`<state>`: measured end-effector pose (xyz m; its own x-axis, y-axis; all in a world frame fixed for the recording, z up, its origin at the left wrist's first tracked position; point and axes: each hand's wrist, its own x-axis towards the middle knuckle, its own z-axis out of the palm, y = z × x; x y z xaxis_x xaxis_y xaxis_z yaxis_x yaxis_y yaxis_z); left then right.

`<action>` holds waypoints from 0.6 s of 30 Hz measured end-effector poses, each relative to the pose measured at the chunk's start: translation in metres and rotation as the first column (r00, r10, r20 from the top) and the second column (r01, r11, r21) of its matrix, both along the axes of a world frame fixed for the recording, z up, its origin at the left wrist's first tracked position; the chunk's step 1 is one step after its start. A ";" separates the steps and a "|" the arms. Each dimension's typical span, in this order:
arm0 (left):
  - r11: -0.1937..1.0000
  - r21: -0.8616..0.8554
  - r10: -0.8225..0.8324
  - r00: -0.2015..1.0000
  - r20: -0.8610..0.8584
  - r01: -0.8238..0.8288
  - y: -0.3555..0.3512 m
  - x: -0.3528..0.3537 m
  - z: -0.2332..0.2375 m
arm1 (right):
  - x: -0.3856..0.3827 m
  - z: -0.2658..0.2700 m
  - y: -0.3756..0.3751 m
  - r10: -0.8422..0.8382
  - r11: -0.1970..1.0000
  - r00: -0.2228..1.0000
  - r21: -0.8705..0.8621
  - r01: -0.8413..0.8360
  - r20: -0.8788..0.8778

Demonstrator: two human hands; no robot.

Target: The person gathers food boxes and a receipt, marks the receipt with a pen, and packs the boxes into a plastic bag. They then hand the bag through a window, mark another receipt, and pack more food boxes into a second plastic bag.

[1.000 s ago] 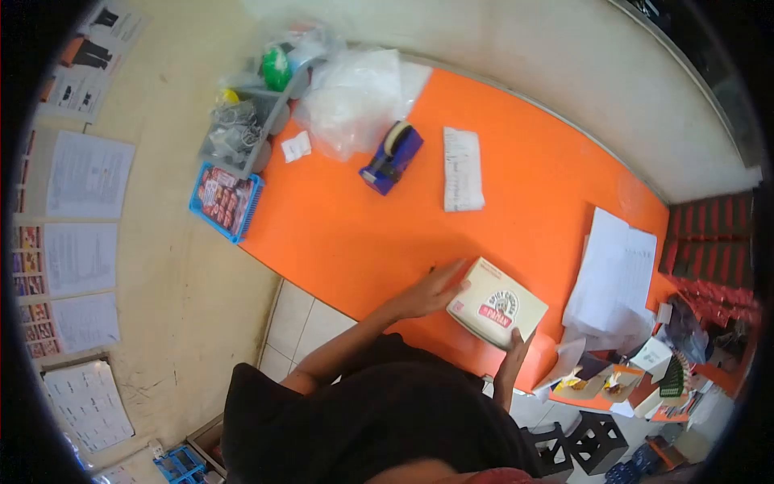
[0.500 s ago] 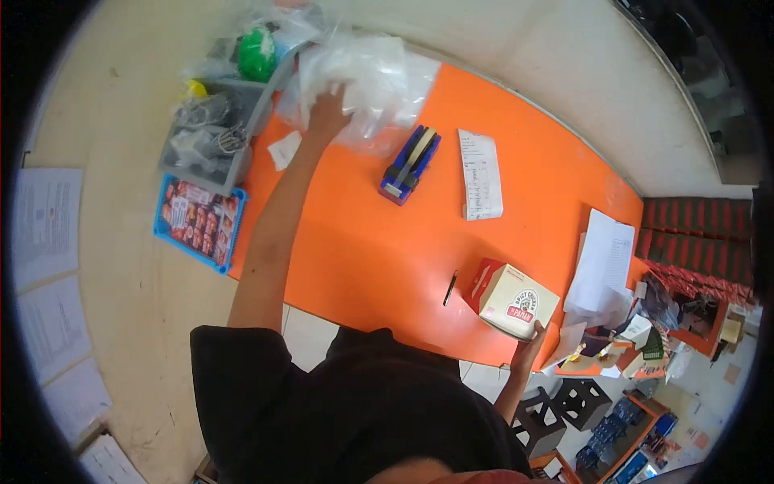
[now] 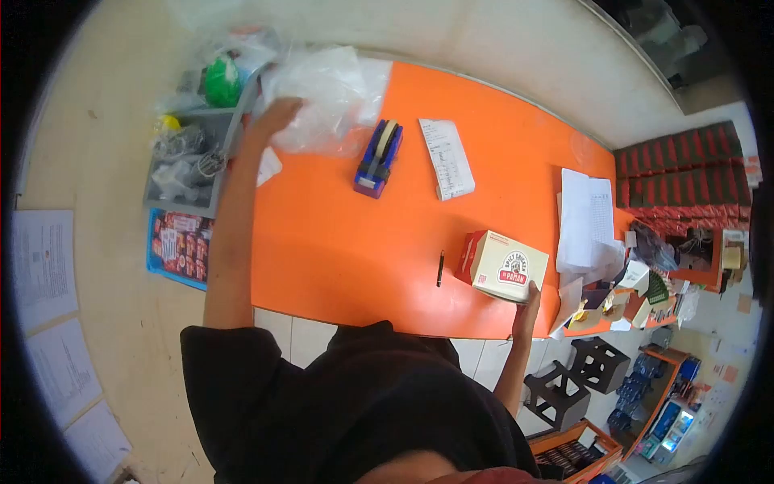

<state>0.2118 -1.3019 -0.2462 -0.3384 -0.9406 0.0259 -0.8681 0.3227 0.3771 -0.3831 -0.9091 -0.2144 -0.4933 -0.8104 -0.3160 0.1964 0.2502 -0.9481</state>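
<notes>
A cream and red spicy chicken box [image 3: 509, 266] sits near the front right of the orange table. My right hand [image 3: 526, 310] grips its lower right corner, thumb on the printed face and fingers behind. At the back left, my left hand [image 3: 278, 118] is at the left edge of a pile of clear plastic bags [image 3: 326, 101]; its fingers are blurred, and I cannot tell whether they pinch a bag. A blue tape dispenser [image 3: 378, 159] stands right of the bags, with a long receipt [image 3: 448, 160] beyond it. A black pen [image 3: 440, 268] lies just left of the box.
Along the left edge are a grey bin [image 3: 197, 129] of wrapped items and a blue basket [image 3: 151, 262] holding printed packs. Paper sheets [image 3: 584, 222] lie on the table's right side, near stacked red and dark boxes [image 3: 685, 165]. Dark stools [image 3: 556, 395] stand on the floor.
My left hand has shifted from atop the plastic bags to their left edge. My right hand keeps hold of the box, and the whole view has turned slightly.
</notes>
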 end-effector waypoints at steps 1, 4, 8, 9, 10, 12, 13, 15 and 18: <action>0.989 0.150 -0.024 0.998 0.066 0.014 -0.013 0.008 0.009 | -0.002 -0.001 0.001 0.012 1.000 1.000 0.024 -0.012 -0.011; 0.950 -0.300 0.024 0.937 0.349 0.087 -0.015 0.013 0.156 | -0.008 0.002 0.002 0.070 0.995 0.998 0.067 -0.070 -0.001; -0.054 -0.967 0.337 0.907 -0.252 -0.248 -0.055 0.101 0.335 | -0.020 0.035 -0.001 0.127 0.988 0.882 0.139 -0.071 -0.454; -0.201 -0.908 0.168 0.900 -0.403 -0.368 0.004 0.067 0.378 | -0.031 0.042 -0.003 0.150 0.983 0.638 0.184 -0.014 -0.755; -0.268 -0.851 -0.012 0.885 -0.466 -0.452 0.066 0.020 0.405 | -0.032 0.064 -0.006 0.056 0.998 0.572 0.056 -0.017 -0.818; -0.219 -0.849 -0.285 0.864 -0.415 -0.480 0.174 -0.091 0.410 | -0.015 0.123 -0.006 -0.131 0.979 0.555 -0.195 -0.059 -0.821; -0.094 -0.912 -0.409 0.851 -0.331 -0.399 0.225 -0.157 0.386 | 0.000 0.152 0.001 -0.204 0.943 0.605 -0.322 -0.091 -0.770; 0.237 -0.972 -0.702 0.693 -0.164 0.009 0.314 -0.277 0.345 | 0.027 0.176 0.035 -0.137 0.934 0.609 -0.307 -0.184 -0.781; 0.217 -0.737 -0.967 0.242 -0.075 0.640 0.417 -0.415 0.298 | 0.036 0.198 0.122 -0.197 0.757 0.615 -0.517 -0.400 -0.764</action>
